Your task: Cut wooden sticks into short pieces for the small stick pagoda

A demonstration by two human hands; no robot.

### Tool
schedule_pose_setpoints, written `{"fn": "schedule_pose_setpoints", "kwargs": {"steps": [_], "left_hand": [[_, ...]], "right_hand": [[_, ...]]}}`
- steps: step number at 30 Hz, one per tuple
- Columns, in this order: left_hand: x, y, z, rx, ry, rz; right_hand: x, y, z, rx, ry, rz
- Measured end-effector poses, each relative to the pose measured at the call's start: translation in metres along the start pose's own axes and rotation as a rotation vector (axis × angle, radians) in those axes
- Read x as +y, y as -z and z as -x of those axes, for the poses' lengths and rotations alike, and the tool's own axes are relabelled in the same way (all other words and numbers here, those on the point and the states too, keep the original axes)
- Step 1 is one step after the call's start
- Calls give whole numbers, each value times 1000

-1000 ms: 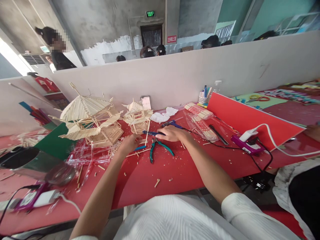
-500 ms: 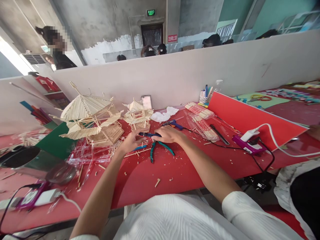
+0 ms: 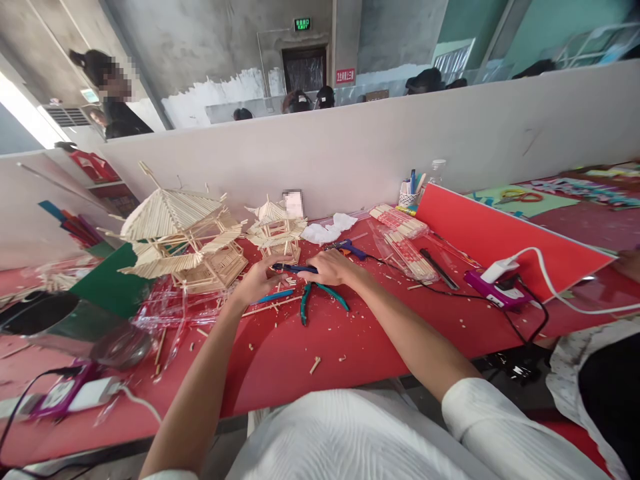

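My right hand (image 3: 330, 267) is closed around one end of a slim dark blue tool (image 3: 295, 268), perhaps a cutter or pliers; its exact kind is unclear. The other end of that tool reaches my left hand (image 3: 256, 280), whose fingers are bent around something I cannot make out. Just below my right hand lie pliers with green handles (image 3: 304, 307) spread apart, their jaws hidden. Beside my left hand rest a blue strip (image 3: 276, 296) and a thin wooden stick (image 3: 273, 307). Behind my hands stands a small stick-built pavilion (image 3: 275, 230).
A larger stick pavilion (image 3: 183, 237) is at left, near a clear jar (image 3: 107, 333). A blue glue gun (image 3: 353, 249) and bundled sticks (image 3: 407, 250) lie to the right. Further right are a red board (image 3: 500, 233) and a purple power strip (image 3: 500, 293). Wood scraps dot the red table.
The dark blue tool and my left hand have shifted slightly left. My right hand has also moved slightly left. The green-handled pliers have not moved.
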State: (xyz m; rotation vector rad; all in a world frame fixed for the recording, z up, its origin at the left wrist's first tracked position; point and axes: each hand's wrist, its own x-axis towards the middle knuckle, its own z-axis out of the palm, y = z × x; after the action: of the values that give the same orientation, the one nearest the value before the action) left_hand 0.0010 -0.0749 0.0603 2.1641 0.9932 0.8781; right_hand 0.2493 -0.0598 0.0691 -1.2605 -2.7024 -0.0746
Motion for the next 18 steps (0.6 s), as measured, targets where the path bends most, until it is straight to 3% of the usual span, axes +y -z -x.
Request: {"fn": "schedule_pose_setpoints", "kwargs": {"steps": [14, 18], "left_hand": [[14, -2, 1, 61, 48, 88], [23, 1, 4, 41, 17, 75]], "right_hand": [[1, 1, -1, 75, 3, 32], [5, 9, 3, 32, -16, -19]]}}
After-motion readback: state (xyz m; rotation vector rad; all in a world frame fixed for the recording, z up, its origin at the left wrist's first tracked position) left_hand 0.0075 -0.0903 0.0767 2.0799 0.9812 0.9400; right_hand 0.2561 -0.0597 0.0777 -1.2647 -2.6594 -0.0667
